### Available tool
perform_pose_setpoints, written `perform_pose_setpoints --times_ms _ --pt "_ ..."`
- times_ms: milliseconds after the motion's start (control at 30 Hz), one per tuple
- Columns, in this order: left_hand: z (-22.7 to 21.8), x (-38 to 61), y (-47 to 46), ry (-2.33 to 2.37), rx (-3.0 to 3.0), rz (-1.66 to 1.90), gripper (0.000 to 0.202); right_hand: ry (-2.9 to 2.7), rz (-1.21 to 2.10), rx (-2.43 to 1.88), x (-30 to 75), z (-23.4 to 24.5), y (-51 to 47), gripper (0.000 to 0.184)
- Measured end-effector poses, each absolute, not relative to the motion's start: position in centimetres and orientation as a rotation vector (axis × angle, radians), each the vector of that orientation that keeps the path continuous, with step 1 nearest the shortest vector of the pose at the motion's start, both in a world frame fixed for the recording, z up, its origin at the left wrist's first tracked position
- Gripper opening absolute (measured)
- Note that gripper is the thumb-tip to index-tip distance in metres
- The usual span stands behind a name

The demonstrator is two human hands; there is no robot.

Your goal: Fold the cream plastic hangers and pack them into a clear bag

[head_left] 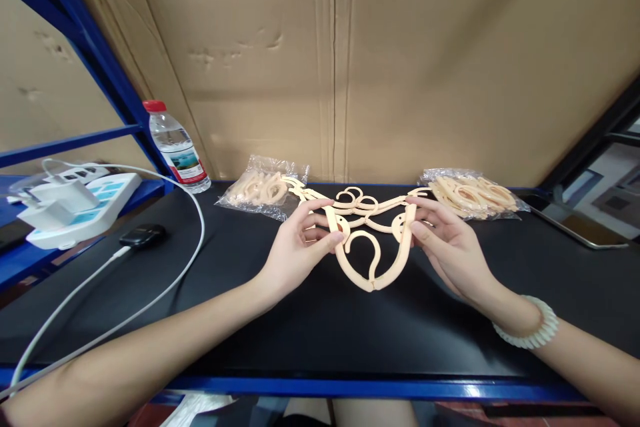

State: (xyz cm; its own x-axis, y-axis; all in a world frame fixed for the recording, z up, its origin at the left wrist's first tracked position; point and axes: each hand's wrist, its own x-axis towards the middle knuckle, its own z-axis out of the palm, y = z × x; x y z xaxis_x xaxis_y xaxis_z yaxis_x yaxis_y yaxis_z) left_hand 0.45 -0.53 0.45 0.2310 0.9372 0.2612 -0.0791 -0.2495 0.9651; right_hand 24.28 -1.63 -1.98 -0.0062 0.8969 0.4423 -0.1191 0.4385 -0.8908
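The head view shows the hanger (372, 285) held up over the table (350, 340), between the left hand (297, 243) and the right hand (447, 243). Its two arms rise steeply from a low middle joint, with the hook (379, 252) standing between them. The fingers are drawn in narrow on both sides: the left thumb and fingers pinch the left arm near its upper part, and the right ones pinch the right arm at about the same height.

It looks like moulded plastic, so I would expect it to be light, fairly stiff along each arm and smooth enough to slide a little under a loose pinch. The arms are the sound place to hold (thumb inside or out, whichever lies flat), while the thin hook and the joint seem the weak spots and would suffer most from twisting. An even pull on both sides should spare the joint.

More hangers (390, 205) lie loose just behind it, partly overlapping it from this angle. A clear bag (257, 190) of similar pieces sits beyond the left hand, and another bag (473, 193) beyond the right.
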Motion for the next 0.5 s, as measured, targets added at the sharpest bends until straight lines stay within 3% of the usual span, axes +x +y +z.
perform_pose_setpoints --times_ms 500 --pt "-0.4 1.2 -1.7 0.893 1.666 1.156 0.045 -1.612 1.1 -0.96 22.1 -1.9 -2.9 0.023"
